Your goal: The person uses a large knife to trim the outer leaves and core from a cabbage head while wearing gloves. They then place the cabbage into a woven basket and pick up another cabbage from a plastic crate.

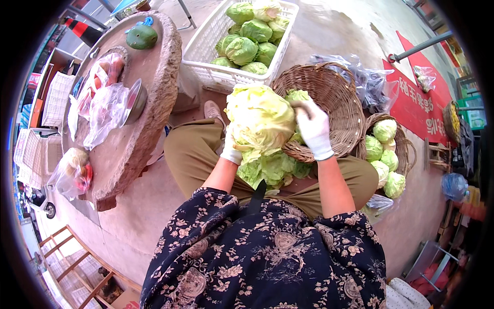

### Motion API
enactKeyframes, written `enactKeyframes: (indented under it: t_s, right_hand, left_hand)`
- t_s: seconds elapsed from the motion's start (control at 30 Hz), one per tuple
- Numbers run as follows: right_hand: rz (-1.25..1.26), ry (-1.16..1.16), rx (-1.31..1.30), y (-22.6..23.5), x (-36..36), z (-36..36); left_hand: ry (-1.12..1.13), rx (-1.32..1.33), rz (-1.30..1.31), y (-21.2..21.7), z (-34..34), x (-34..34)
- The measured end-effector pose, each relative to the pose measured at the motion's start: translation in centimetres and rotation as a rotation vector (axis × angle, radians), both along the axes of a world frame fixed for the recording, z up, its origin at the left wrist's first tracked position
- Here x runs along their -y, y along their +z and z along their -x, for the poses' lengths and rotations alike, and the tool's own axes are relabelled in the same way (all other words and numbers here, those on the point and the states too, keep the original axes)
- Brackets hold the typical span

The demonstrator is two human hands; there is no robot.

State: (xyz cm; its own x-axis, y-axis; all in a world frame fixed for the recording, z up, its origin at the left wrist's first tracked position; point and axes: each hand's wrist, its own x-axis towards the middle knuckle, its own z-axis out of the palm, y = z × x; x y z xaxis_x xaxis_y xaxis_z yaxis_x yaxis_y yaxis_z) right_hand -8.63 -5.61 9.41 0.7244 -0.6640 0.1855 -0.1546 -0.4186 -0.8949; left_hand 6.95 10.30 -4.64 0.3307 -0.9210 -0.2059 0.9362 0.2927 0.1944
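Observation:
A large pale yellow-green cabbage is held up over my lap. My left hand, in a white glove, grips its lower left side, with the fingers mostly hidden behind it. At the cabbage's right side, my gloved right hand has its fingers closed on a green cabbage leaf. Loose green leaves lie in a pile below, between my legs. Just beyond my right hand a brown wicker basket is tipped toward me; its visible inside holds nothing.
A white plastic crate of green cabbages stands ahead. Right of me, a smaller wicker basket holds several cabbages. On the left, a round stone table carries plastic bags, a metal bowl and a green gourd. Dark plastic bags lie behind the basket.

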Motion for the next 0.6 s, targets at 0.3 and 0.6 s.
enactKeyframes:
  t_s: [0.3, 0.6]
  right_hand:
    - [0.556, 0.044, -0.038, 3.5, -4.9, -1.9]
    - [0.359, 0.183, -0.033, 1.0, -3.2, -1.7]
  left_hand:
    - [0.108, 0.208, -0.018, 2.7, -1.1, 0.7]
    - [0.178, 0.125, -0.051, 3.1, 0.0, -0.2]
